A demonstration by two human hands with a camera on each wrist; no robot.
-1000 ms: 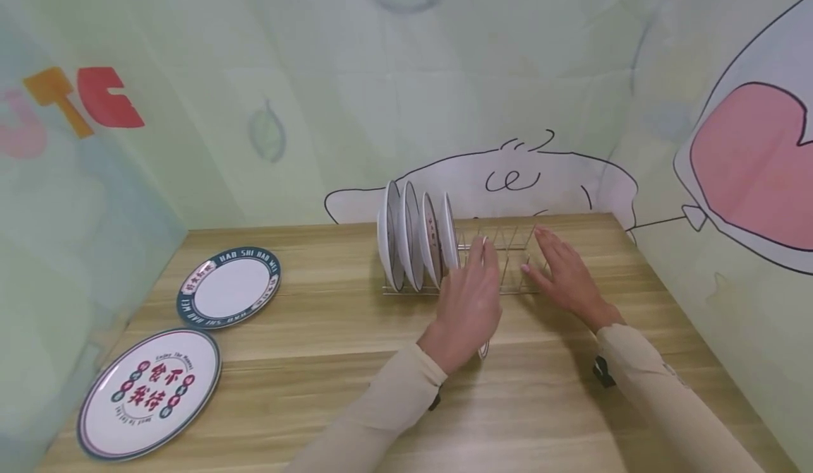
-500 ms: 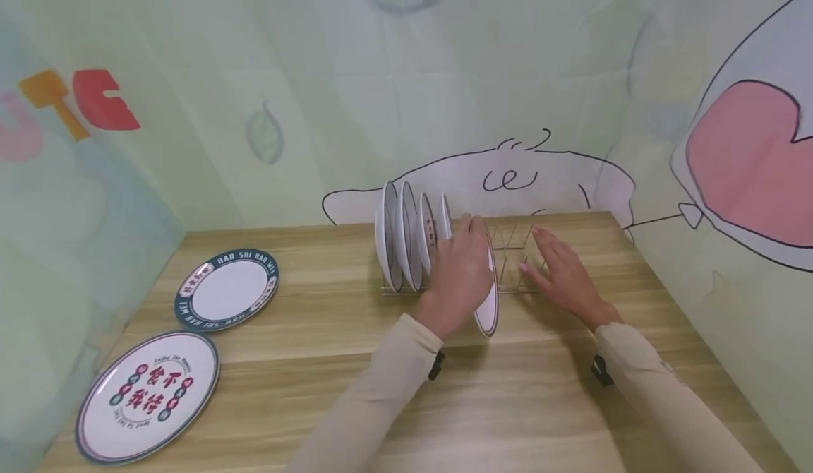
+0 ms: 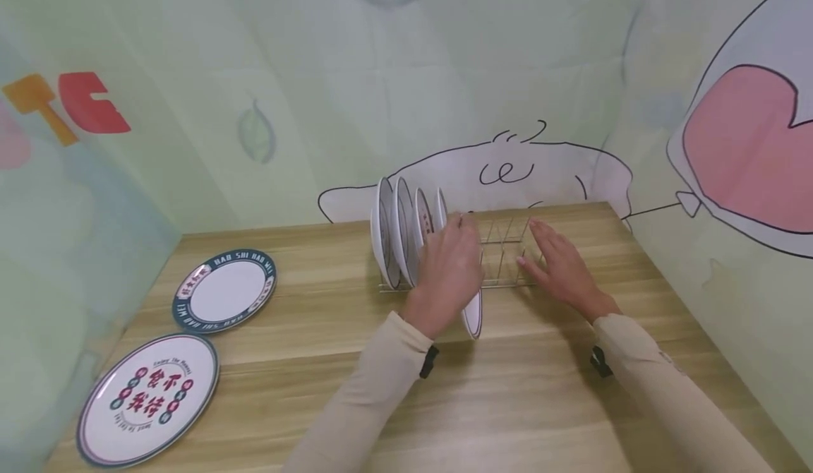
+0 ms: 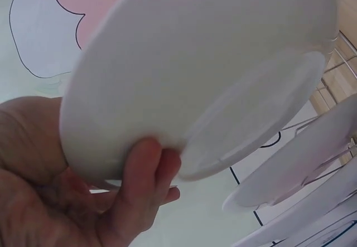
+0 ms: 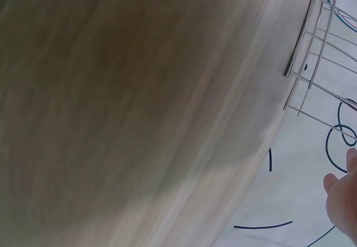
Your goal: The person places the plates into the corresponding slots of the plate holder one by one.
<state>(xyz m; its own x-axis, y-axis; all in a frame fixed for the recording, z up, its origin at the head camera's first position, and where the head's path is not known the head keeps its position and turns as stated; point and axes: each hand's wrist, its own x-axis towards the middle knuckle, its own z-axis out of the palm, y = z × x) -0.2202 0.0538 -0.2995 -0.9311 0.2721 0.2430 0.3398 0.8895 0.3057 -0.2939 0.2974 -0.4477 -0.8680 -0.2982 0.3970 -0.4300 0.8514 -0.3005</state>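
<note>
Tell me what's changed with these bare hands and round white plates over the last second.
The left hand moved left and forward, carrying its round white plate toward the four round white plates standing in the silver wire rack. Nothing was grabbed or released. The right hand beside the rack and two teal-rimmed white plates lying flat stayed put.

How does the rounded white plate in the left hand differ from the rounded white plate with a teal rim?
The held white plate is steeply upright; the teal-rimmed plate lies flat. The left hand grips the held white plate; the teal-rimmed plate sits untouched. Both look rounded.
</note>
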